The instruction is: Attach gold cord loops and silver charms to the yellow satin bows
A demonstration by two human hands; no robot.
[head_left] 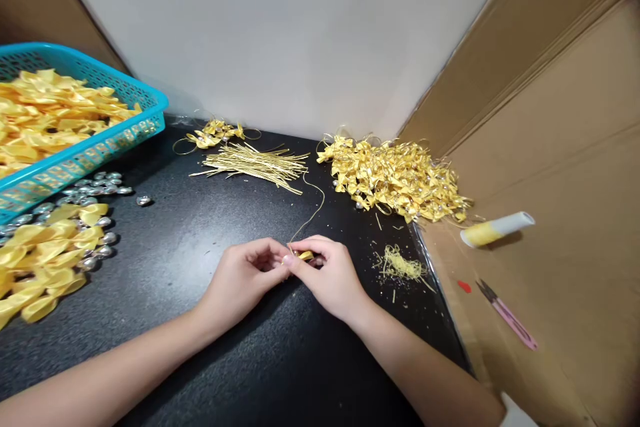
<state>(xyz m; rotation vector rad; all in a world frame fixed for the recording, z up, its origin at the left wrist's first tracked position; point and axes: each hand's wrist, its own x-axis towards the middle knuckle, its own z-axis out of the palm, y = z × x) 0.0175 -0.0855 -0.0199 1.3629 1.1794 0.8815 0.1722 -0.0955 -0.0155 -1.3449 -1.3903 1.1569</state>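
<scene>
My left hand (245, 275) and my right hand (333, 273) meet at the middle of the black table (200, 347), fingers pinched together. Between the fingertips sits a small yellow ribbon bow (304, 255). A thin gold cord (313, 210) runs from the bow up toward the bundle of gold cords (255, 163) farther back. Both hands are closed on the bow and the cord end.
A teal basket (100, 150) of yellow ribbon pieces stands at the left, with loose ribbons (45, 253) and silver beads (97, 190) in front. A heap of finished bows (395, 177) lies at the back right, cord trimmings (400, 265) nearer. Cardboard (550, 213) holds a glue tube (495, 228) and pink snips (507, 315).
</scene>
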